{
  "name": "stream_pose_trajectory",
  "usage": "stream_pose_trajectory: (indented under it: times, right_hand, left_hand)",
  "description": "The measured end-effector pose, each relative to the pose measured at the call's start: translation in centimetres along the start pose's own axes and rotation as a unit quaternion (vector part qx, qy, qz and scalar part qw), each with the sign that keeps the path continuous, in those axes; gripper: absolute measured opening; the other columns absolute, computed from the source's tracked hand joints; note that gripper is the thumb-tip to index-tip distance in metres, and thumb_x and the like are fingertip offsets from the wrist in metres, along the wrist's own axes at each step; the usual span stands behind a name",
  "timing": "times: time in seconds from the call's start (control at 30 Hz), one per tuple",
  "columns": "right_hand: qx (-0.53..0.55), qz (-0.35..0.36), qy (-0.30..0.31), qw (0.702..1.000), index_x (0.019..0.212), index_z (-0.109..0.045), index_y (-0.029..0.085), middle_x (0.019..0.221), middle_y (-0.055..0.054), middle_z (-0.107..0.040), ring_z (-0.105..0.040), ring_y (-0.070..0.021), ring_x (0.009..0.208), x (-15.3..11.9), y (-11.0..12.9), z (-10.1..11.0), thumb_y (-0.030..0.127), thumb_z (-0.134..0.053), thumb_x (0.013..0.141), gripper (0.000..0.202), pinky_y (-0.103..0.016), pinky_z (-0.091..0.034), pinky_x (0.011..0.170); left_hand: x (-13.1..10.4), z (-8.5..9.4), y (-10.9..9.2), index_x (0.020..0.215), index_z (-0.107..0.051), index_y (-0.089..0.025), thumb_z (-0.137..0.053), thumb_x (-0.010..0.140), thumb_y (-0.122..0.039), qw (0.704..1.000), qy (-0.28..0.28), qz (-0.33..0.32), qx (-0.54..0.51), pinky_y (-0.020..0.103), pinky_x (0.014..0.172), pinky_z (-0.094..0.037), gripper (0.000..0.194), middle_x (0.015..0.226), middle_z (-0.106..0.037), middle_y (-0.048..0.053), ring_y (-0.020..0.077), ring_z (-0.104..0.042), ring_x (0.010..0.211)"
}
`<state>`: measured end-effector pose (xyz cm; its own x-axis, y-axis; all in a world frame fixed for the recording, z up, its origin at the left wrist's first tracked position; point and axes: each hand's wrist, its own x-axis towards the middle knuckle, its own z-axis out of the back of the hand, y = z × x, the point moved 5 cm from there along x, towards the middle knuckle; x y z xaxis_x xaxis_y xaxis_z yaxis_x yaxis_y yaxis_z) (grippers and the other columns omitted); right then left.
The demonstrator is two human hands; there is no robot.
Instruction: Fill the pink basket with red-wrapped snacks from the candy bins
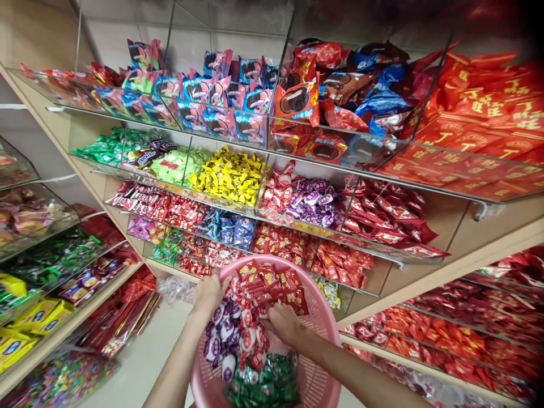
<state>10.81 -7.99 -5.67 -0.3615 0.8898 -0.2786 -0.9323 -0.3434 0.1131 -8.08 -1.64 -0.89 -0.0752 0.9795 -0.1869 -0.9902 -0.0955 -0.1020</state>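
A round pink plastic basket [330, 317] with slotted walls is in front of me, tilted so that its inside shows. My left hand [209, 294] is closed over its upper left rim. Inside the basket, my right hand [284, 324] has its fingers curled down among the sweets; what they hold, if anything, is hidden. Around it lie red flat-packed candies [272, 281], red-and-white twist-wrapped candies [250, 340], purple-and-white twist-wrapped candies [221, 334] and green-wrapped candies [266, 381].
Tiered shelves with clear bins face me, holding yellow candies [232, 177], purple candies [314, 201], Oreo packs [300, 102] and red packets [493, 113]. Wooden shelf edges slant down on both sides. A bag of colourful sweets [63, 377] lies at lower left, beside the pale floor [157, 334].
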Motion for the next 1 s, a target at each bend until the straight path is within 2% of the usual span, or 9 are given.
stream_pose_trajectory:
  times: [0.17,0.37,0.57,0.77,0.9,1.0]
  right_hand:
    - [-0.037,-0.008,-0.027,0.999,0.099,-0.052,0.014,0.084,-0.008,-0.062,-0.058,-0.0207,0.079,0.2,-0.5,-0.3,0.035,-0.050,0.074,0.033,-0.027,-0.043,0.066]
    - [-0.074,-0.001,-0.012,0.997,0.095,-0.052,0.013,0.079,-0.009,-0.062,-0.059,-0.0197,0.075,-0.4,0.0,0.6,0.035,-0.045,0.076,0.030,-0.026,-0.043,0.065]
    - [-0.070,0.023,-0.037,0.997,0.096,-0.052,0.011,0.080,-0.010,-0.062,-0.058,-0.0206,0.076,-1.9,0.1,2.7,0.038,-0.041,0.079,0.035,-0.028,-0.041,0.066]
    - [-0.068,0.023,-0.075,0.995,0.105,-0.048,0.011,0.082,-0.009,-0.061,-0.057,-0.0200,0.079,-1.9,0.5,5.4,0.040,-0.039,0.080,0.039,-0.027,-0.039,0.068]
    - [-0.059,0.013,-0.090,0.994,0.102,-0.049,0.013,0.080,-0.008,-0.061,-0.057,-0.0190,0.077,-1.7,1.5,7.3,0.041,-0.039,0.079,0.037,-0.026,-0.038,0.067]
    - [-0.042,0.030,-0.101,0.993,0.097,-0.050,0.015,0.077,-0.007,-0.061,-0.057,-0.0188,0.074,-1.2,3.0,8.1,0.044,-0.038,0.079,0.036,-0.026,-0.039,0.065]
  left_hand:
    - [-0.3,0.4,-0.2,0.106,-0.045,-0.014,-0.019,0.080,-0.051,1.000,0.004,0.003,-0.004,0.033,0.065,-0.040,0.052,0.086,-0.063,0.014,0.0251,-0.059,0.082]
    - [-0.5,0.8,-0.4,0.106,-0.045,-0.014,-0.020,0.080,-0.049,1.000,0.007,0.004,-0.005,0.032,0.066,-0.041,0.050,0.087,-0.063,0.013,0.0251,-0.059,0.082]
    - [-0.4,0.8,-0.3,0.106,-0.045,-0.013,-0.021,0.080,-0.050,1.000,0.004,0.003,0.000,0.033,0.066,-0.041,0.051,0.087,-0.063,0.014,0.0260,-0.059,0.082]
    - [-0.4,0.9,-0.2,0.103,-0.048,-0.014,-0.012,0.080,-0.054,1.000,0.003,0.011,-0.025,0.033,0.067,-0.041,0.059,0.083,-0.063,0.014,0.0254,-0.059,0.081]
    - [-0.4,0.8,-0.2,0.098,-0.050,-0.015,-0.009,0.080,-0.055,0.999,0.002,0.013,-0.041,0.034,0.067,-0.041,0.060,0.082,-0.064,0.013,0.0251,-0.060,0.080]
    - [-0.2,0.6,-0.1,0.096,-0.051,-0.015,-0.007,0.079,-0.055,0.999,-0.002,0.018,-0.048,0.034,0.067,-0.041,0.061,0.082,-0.064,0.013,0.0251,-0.060,0.080]
